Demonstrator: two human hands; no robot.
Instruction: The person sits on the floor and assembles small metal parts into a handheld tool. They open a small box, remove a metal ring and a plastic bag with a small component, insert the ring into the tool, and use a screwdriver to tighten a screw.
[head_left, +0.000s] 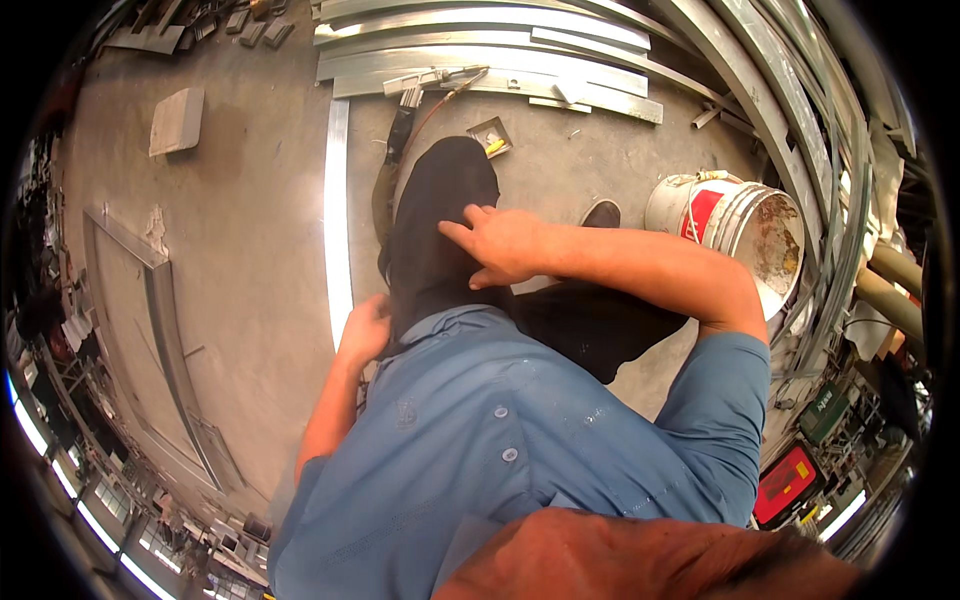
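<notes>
My right hand [503, 246] is over the dark trouser leg [440, 220], fingers apart and nothing in it. My left hand [366, 326] is low beside my left hip, at the edge of the dark trousers. Its fingers are curled together, and whatever they may hold is hidden. Close to that hand, a long bright metal strip [338, 200] runs away over the concrete floor. Beyond my knee lies a welding-torch-like tool with a dark handle [402, 122] and a cable. A small square tray [490, 137] with a yellow item sits near the knee.
Long metal profiles [480, 65] lie stacked ahead, and more line the right side [770, 90]. A dirty white bucket [725, 225] lies tipped on the right. On the left are a pale block [178, 121] and a metal frame [155, 300]. A red case [785, 485] stands at lower right.
</notes>
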